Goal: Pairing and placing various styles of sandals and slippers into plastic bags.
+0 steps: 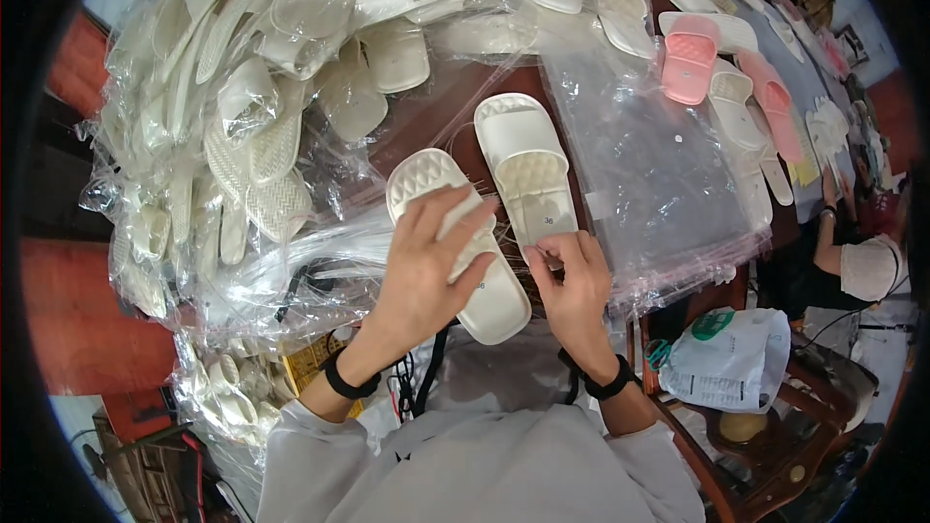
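Clear plastic bags (242,87) holding white slippers lay heaped at the left of the desk. A flat stack of empty clear bags (659,174) lay to the right. A white printed bag (731,358) with green marks sat on a chair at lower right.

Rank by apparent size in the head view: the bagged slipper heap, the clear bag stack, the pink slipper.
1. Bagged slipper heap, largest.
2. Clear bag stack, though it lies nearer the camera's centre.
3. Pink slipper, smallest.
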The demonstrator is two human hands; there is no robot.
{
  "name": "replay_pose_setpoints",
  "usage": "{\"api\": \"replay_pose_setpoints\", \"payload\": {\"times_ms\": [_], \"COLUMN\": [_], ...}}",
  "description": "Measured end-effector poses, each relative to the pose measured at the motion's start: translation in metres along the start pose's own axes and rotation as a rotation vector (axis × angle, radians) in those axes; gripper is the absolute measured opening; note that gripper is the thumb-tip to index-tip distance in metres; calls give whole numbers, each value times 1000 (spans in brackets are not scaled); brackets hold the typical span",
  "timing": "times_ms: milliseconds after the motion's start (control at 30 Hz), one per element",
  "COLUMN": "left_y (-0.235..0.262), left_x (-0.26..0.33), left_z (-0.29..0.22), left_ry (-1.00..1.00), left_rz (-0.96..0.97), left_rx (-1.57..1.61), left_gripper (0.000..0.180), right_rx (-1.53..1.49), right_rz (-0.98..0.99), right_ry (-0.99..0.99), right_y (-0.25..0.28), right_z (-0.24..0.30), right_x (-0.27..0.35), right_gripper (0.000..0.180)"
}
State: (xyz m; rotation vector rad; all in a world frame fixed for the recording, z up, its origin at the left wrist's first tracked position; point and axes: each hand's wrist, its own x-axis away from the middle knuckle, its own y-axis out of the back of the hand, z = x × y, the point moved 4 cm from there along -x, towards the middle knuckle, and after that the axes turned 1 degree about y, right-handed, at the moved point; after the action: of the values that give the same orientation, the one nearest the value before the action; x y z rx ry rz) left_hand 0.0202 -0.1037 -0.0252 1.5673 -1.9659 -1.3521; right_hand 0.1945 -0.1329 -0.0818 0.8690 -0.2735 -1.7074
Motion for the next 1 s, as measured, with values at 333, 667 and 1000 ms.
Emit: {"api": "replay_pose_setpoints", "payload": {"times_ms": [333, 667, 1000], "left_y": [-44, -45, -55], "left_x": [-17, -16, -15], "left_z": [-12, -10, -12], "left_ry": [-179, -218, -315], "left_rz": [97, 76, 119], "left_rx": [49, 99, 26], "left_gripper": [26, 21, 31], "right_rx": [-157, -234, -289], "right_rz": [-94, -99, -17], "right_ry": [-19, -41, -134], "right_y": [14, 13, 9], "right_z": [-4, -7, -9], "right_x": [10, 13, 10], "right_gripper": [16, 16, 15]}}
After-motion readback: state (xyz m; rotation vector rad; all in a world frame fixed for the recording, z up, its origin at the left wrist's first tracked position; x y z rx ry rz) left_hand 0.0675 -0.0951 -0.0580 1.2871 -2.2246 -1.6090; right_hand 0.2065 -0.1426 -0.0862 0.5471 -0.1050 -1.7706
